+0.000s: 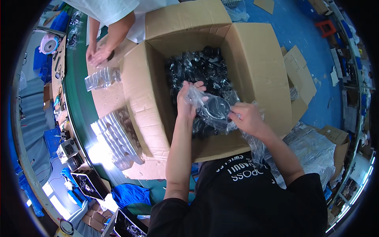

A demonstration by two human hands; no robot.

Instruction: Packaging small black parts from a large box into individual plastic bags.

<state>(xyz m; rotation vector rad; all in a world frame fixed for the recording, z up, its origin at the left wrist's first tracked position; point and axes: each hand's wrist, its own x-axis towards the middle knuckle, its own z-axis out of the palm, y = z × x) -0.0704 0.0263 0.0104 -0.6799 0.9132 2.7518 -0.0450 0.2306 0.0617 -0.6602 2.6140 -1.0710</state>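
Note:
Over the open cardboard box (262, 63) I hold a clear plastic bag (227, 125) with a round black part (216, 106) inside it. My left hand (188, 100) is closed on the bag's left side, some of its fingers hidden behind the film. On the right side, my right hand (248, 117) pinches the plastic beside the black part. More clear film (257, 148) hangs below my right wrist. Beneath both hands, the box holds a heap of black pieces in clear bags (197, 65); their exact kind cannot be made out.
Left of the box stand stacked clear plastic trays (116, 138) and a smaller tray (103, 79) on cardboard. A co-worker's hands (98, 55) work there, beside a green belt (81, 91). Flattened cardboard (300, 75) and a plastic-wrapped pile (312, 152) lie to the right.

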